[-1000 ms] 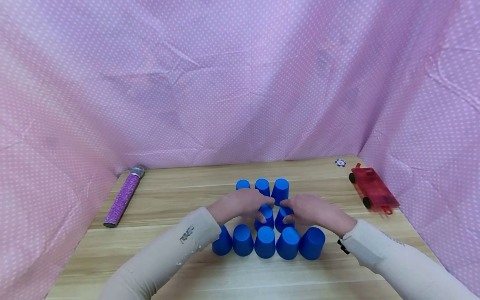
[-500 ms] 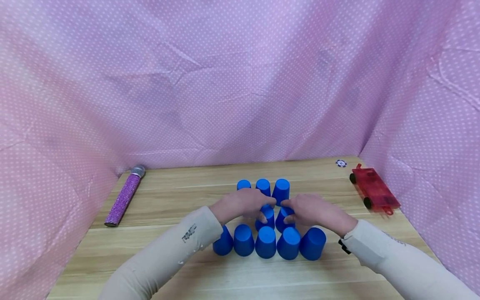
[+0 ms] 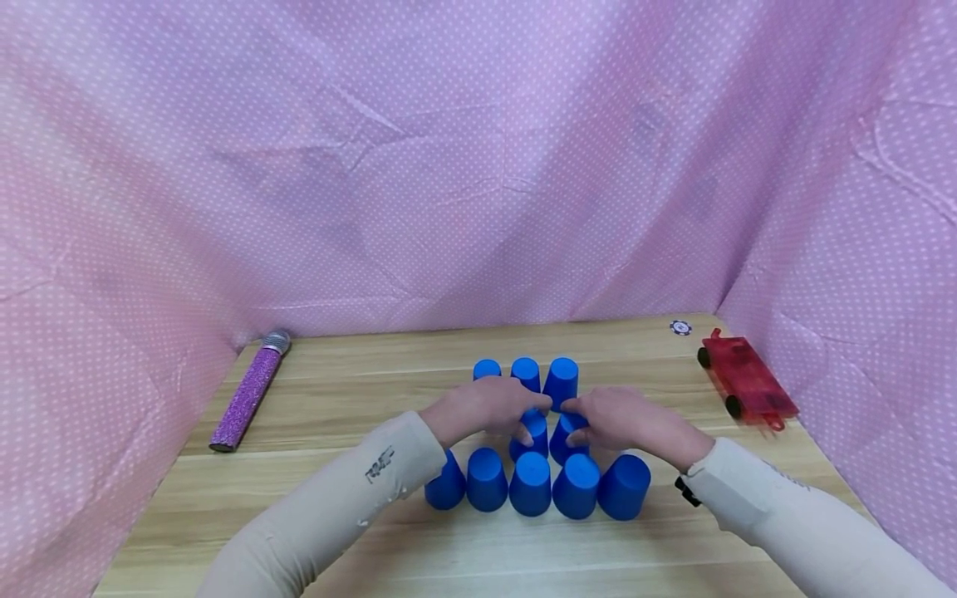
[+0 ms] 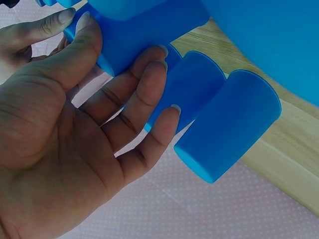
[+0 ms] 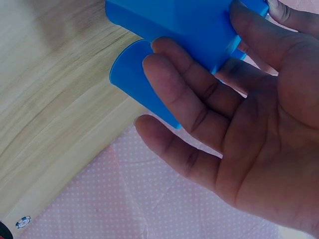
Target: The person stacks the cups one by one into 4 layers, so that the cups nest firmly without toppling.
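Note:
Blue cups stand upside down in rows on the table. Thumb and fingers of my left hand pinch a blue cup in the middle row. Just right of it, my right hand pinches a second blue cup the same way. The two hands nearly meet at the fingertips. In the left wrist view, the thumb lies on one side of the gripped cup, the fingers on the other. A front row of several cups stands nearer, and a back row of three is partly hidden by the left hand.
A purple glitter microphone lies at the left of the wooden table. On the right are a red toy cart with black wheels and a poker chip. A pink dotted cloth hangs around the back and sides.

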`<state>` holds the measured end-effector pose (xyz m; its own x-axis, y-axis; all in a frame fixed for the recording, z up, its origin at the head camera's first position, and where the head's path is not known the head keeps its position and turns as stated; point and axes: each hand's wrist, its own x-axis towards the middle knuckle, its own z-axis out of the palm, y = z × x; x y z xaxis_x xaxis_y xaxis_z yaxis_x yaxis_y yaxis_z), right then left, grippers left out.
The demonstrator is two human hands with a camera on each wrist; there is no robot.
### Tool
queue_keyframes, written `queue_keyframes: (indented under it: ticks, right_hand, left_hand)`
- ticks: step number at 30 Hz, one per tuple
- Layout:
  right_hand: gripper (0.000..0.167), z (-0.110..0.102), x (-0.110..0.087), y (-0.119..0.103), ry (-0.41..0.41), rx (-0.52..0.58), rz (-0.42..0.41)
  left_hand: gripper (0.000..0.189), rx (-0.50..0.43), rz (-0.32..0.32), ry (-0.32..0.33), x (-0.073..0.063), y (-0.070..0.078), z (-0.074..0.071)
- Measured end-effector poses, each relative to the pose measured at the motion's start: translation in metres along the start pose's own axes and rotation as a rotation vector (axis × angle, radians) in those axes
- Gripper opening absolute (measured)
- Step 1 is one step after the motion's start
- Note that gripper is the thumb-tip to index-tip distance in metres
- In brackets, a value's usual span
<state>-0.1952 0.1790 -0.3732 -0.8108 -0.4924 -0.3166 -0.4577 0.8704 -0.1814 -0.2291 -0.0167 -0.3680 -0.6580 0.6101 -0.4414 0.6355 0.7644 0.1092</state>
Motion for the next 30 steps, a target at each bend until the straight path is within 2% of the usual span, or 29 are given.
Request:
queue_keyframes:
  ticks: [13, 25, 30]
  right_hand:
    - [0.056, 0.0010, 0.0013, 0.0004, -0.006, -0.002, 0.003]
    - [0.055, -0.0003, 0.0011, 0.0010, -0.001, 0.011, -0.012]
    - [0.054, -0.0019, -0.0001, 0.0060, -0.006, 0.032, 0.014]
  left_hand:
    - [0.061, 0.018, -0.013, -0.009, -0.0030, 0.0054, -0.0025]
    - [0.061, 0.052, -0.016, -0.013, -0.0004, 0.0055, -0.0019]
    - [0.061, 0.051, -0.009, -0.012, -0.0004, 0.0049, -0.0018]
